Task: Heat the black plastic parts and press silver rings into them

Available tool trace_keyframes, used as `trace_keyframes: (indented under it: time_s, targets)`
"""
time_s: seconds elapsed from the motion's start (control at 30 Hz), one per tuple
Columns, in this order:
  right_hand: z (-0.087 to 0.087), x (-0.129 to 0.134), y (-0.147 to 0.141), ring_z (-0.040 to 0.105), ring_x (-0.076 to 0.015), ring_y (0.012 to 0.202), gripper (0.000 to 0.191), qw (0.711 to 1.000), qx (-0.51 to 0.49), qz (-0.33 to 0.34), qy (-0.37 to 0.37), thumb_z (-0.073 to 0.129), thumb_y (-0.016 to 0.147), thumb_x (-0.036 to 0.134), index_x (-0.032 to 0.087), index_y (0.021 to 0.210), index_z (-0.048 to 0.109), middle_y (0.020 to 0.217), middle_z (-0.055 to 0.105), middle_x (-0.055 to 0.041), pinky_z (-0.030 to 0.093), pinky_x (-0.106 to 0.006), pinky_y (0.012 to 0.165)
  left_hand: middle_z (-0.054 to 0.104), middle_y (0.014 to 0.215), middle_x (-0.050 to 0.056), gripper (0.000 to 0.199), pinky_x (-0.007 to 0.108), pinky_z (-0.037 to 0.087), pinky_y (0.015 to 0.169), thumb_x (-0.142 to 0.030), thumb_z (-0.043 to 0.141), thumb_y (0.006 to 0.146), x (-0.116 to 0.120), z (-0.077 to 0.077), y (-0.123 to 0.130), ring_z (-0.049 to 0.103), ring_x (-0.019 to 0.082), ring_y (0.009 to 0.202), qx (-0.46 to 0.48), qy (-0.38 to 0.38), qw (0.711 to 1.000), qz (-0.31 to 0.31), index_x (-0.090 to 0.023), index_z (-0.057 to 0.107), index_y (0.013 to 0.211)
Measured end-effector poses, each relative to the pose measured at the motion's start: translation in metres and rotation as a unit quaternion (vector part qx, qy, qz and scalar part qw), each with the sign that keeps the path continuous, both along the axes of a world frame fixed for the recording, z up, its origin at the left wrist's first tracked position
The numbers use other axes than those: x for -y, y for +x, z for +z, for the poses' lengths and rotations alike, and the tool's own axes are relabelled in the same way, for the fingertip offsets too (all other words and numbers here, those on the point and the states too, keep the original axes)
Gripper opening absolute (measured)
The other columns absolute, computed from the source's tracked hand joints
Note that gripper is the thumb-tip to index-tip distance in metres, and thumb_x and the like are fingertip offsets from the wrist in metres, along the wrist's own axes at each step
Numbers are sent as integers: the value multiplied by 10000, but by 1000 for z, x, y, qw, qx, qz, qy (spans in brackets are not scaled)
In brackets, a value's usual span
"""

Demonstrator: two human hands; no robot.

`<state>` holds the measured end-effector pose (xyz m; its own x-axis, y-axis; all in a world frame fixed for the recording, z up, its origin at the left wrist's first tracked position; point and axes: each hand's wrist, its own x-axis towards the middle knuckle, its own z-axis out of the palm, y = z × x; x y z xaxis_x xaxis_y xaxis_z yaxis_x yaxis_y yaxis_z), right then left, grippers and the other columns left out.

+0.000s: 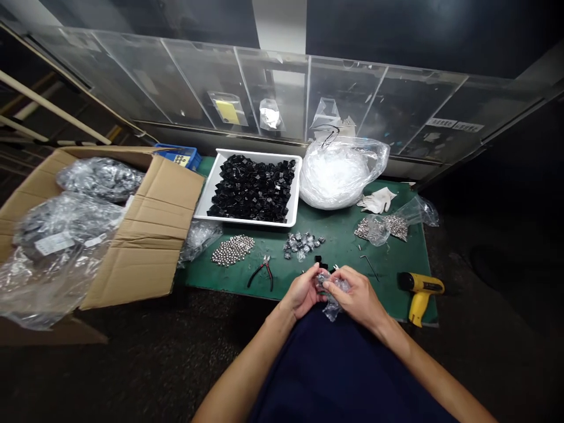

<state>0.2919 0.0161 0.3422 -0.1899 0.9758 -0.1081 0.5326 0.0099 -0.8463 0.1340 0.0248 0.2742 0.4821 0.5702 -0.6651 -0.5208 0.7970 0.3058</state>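
Clear crinkled plastic bag [332, 308] is bunching between both hands, over the near edge of a green mat-covered surface [339, 241]. The left hand [303, 292] is curling almost closed, pinching one side of the bag, while the right hand [356, 298] is closing around the other side, also holding it. A thin steel hex key [369, 267] is lying just beyond the right hand, and red-handled steel pliers [263, 273] are resting left of the hands, near a loose pile of shiny steel balls [233, 249]. A yellow heat gun [420, 295] is lying at the right, and a white rectangular tray [204, 197] is holding many small black pieces.
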Motion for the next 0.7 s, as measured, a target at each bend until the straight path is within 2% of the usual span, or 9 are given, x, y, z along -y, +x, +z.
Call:
trace_keyframes:
  time_s: [0.1,0.23,0.3,0.37,0.43,0.53,0.7]
  targets:
    - [-1,1,-1,611,-201,834,78,1000,-14,1,8,634,886,268,220,827,651,869,652,-43,453,-318,782,624,789,18,339,239,502,558,-497,592,882,0,-6,-1,580,106,621,9,-5,1000,2,-163,630,924]
    - [-3,4,2,617,-232,1020,133,999,-35,-22,4,641,850,255,217,767,543,1107,661,-86,451,-352,910,611,791,20,353,253,515,565,-502,627,855,2,-19,-3,589,115,636,-22,-14,1000,-13,-155,633,923]
    - [-4,5,7,641,-226,984,181,998,-42,-41,-16,621,847,237,227,759,464,1088,690,-79,470,-341,869,585,739,10,372,263,517,563,-506,646,842,2,-31,-8,584,117,614,-65,-25,997,-33,-141,639,913]
    - [-5,6,12,667,-203,854,133,996,-44,-53,-48,584,873,240,234,819,462,957,722,-49,495,-309,758,585,743,9,355,269,521,576,-471,641,861,-1,-48,-17,587,118,620,-137,-39,989,-51,-128,643,953]
    - [-6,8,16,669,-187,757,79,994,-42,-56,-82,544,900,248,233,974,520,846,721,-13,499,-290,695,634,886,40,329,301,549,656,-416,605,906,-9,-68,-28,625,137,731,-237,-53,968,-55,-129,626,1064]
    - [-8,12,21,658,-179,709,258,992,-30,-48,-116,527,902,254,229,1157,559,771,706,13,504,-288,709,616,1182,89,363,397,560,841,-375,580,934,-25,-95,-44,631,192,992,-393,-60,916,-53,-156,570,1224]
    - [-15,23,28,623,-170,657,202,989,12,-62,-137,551,874,282,218,1036,652,801,708,-2,480,-266,623,577,1280,106,409,452,532,924,-376,599,921,-51,-124,-56,600,233,1108,-555,-39,827,-77,-168,553,1271]
